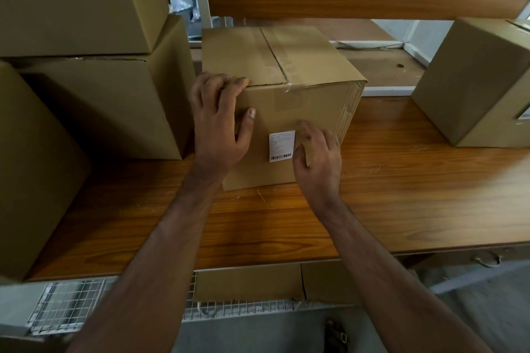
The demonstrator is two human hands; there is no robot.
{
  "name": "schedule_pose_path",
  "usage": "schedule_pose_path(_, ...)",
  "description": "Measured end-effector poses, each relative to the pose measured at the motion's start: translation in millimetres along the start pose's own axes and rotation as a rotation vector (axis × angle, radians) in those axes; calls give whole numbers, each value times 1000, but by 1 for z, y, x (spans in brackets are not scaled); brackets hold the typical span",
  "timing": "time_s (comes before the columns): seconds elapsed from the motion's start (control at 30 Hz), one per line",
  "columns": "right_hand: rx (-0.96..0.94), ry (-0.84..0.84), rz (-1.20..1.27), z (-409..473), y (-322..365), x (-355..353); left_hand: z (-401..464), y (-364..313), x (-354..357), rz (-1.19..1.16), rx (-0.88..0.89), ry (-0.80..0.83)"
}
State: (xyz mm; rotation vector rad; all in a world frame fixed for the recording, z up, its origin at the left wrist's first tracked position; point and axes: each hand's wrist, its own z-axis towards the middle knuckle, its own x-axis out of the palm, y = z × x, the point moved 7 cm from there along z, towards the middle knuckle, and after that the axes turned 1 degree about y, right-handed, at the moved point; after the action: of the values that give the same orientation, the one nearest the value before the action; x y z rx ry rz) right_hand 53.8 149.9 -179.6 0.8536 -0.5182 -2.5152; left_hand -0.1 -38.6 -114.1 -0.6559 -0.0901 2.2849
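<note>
The person is sticking a label (281,146) onto the box (298,106), and the step looks nearly done, with the white paper slip lying flat on the front face. The left hand (220,123) is gripping the box's top corner, fingers hooking over the edge and thumb on the front. The right hand (318,157) is holding nothing. Its bent fingertips and thumb are pressing at the label's right edge. The box is sitting under both hands on a glossy wood-grain shelf (401,180). The next move probably calls for a firm smoothing stroke leftward across the label. The cardboard is matte and square-edged, with a taped top seam.
</note>
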Motion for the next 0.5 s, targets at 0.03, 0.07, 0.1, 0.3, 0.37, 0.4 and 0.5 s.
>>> schedule_pose_path(0.03,-15,3,-26,-1,0,2,0,0,0,0,0,-1)
schedule_pose_path(0.07,-31,5,-50,-3,1,3,0,0,0,-1,2,-4)
schedule_pose_path(0.1,-47,8,-67,-5,2,5,0,-1,-1,-1,4,-8)
schedule_pose_path(0.3,-53,24,-87,-7,5,5,1,-2,-1,-2,7,-19)
schedule_pose_path(0.37,-50,47,-70,-2,5,4,0,-2,-1,-2,0,-17)
schedule_pose_path(0.4,-49,61,-65,1,6,3,0,-2,-1,-2,-6,-11)
schedule_pose_path(0.5,4,59,-29,1,3,-3,0,-1,-1,3,-18,19)
